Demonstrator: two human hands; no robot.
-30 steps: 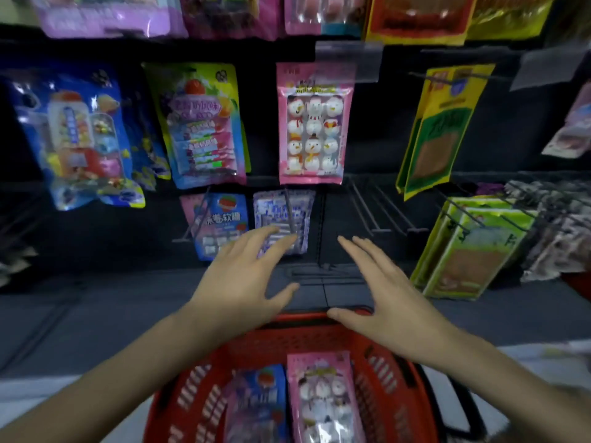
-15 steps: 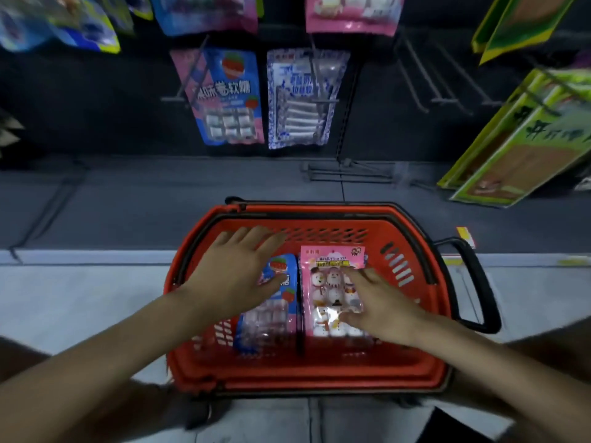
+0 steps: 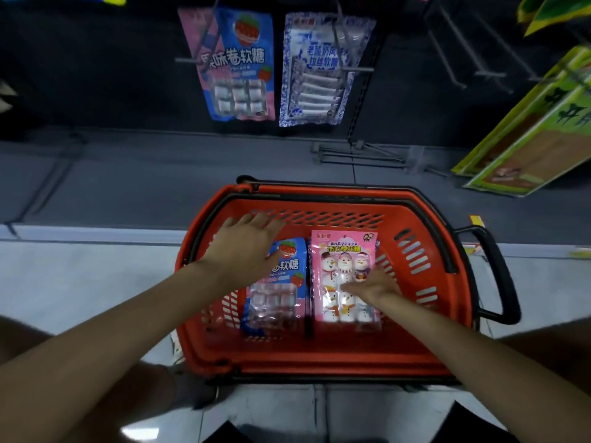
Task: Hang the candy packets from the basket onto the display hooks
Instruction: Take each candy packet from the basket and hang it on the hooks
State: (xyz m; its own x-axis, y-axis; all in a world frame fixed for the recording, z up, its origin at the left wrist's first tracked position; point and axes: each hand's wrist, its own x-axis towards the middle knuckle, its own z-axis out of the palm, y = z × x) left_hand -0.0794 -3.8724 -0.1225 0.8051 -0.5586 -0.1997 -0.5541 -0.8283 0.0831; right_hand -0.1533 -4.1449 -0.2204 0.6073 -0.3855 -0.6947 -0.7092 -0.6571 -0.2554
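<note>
Dark shelving with bare display hooks (image 3: 457,59) stands beyond both hands, which have dropped into the red basket (image 3: 319,199). The left hand (image 3: 243,247) lies flat, fingers straight, over the blue strawberry packet (image 3: 284,282). The right hand (image 3: 372,284) rests on the pink snowman packet (image 3: 342,260), grip unclear, so a pickup is probably starting.

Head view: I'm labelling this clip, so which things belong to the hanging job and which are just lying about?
Job: red plastic basket; blue strawberry candy packet under the left hand; pink snowman candy packet under the right hand; bare metal display hooks.
Lying about: hung blue-and-white candy packet; yellow-green packets.
</note>
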